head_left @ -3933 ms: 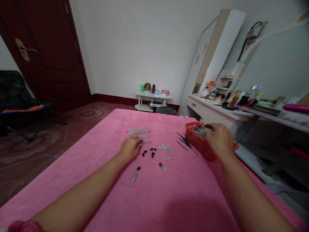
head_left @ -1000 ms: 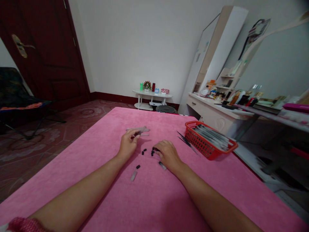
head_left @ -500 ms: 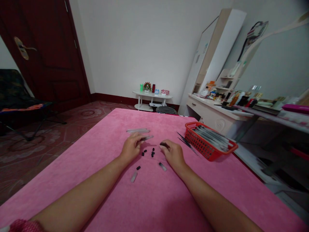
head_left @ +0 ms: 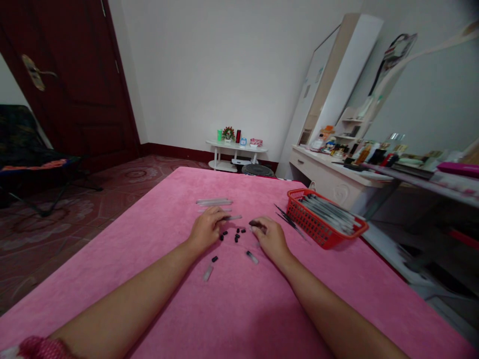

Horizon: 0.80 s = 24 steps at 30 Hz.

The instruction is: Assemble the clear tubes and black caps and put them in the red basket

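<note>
My left hand (head_left: 205,229) rests on the pink cloth (head_left: 239,299) with its fingers closed on a clear tube (head_left: 232,218) that points to the right. My right hand (head_left: 270,238) is closed in a pinch on a small dark piece (head_left: 255,223), a short way right of the tube's tip. Small black caps (head_left: 234,235) lie scattered between the two hands. Short clear pieces lie nearer me, a clear piece (head_left: 208,272) and a dark-tipped piece (head_left: 252,257).
A red basket (head_left: 322,233) full of long thin pens stands at the right. Thin black refills (head_left: 286,218) lie beside it. More clear tubes (head_left: 214,202) lie farther back. A white dresser (head_left: 329,174) stands past the table's right edge.
My right hand left the red basket, came to the small parts in the middle and lifted a dark piece. My left hand picked a clear tube and turned it toward the right hand.
</note>
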Tool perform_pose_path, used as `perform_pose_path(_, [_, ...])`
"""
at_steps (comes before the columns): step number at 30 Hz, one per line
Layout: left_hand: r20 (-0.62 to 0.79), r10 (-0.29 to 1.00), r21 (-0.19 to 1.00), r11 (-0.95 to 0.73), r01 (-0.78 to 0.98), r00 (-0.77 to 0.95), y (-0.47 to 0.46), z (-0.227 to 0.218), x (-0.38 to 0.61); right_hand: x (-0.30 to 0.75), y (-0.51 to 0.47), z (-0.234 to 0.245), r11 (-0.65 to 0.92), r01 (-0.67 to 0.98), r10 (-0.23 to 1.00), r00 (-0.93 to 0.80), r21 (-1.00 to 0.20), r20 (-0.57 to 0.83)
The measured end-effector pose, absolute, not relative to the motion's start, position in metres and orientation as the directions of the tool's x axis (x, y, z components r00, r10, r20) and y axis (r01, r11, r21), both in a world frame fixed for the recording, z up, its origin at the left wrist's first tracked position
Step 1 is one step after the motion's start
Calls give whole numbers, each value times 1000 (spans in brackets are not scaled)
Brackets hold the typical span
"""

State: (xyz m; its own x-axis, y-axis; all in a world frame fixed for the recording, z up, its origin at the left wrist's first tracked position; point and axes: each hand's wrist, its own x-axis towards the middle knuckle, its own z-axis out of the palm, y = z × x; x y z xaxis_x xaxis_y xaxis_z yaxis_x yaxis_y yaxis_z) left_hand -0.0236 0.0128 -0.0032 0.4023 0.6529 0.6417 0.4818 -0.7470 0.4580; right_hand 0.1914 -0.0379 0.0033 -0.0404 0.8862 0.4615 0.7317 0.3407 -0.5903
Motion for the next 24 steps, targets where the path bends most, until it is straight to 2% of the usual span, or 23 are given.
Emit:
perform_pose_path(4, [625, 668, 468, -735, 490, 404, 14, -4, -23, 182, -41, 6, 344, 869, 884, -173, -355, 434])
perform_pose_path(8, [617, 679, 473, -725, 501, 398, 13, -4, -23, 175, -39, 7, 319, 901, 895, -186, -292, 406])
perform_pose_path(11, [617, 674, 459, -727, 510, 406, 12, -3, -22, 177, -37, 7, 332, 870, 883, -151, -364, 445])
perform_pose_path(15, [614, 655, 414, -743, 526, 441, 10, -2, -22, 183, -38, 8, 381, 691, 868, -39, -614, 495])
perform_pose_path(17, [605, 648, 388, -748, 538, 464, 8, -1, -21, 185, -38, 8, 399, 606, 860, 12, -688, 510])
perform_pose_path(24, [584, 643, 346, -749, 565, 495, 4, 1, -19, 185, -36, 6, 446, 559, 837, 16, -699, 546])
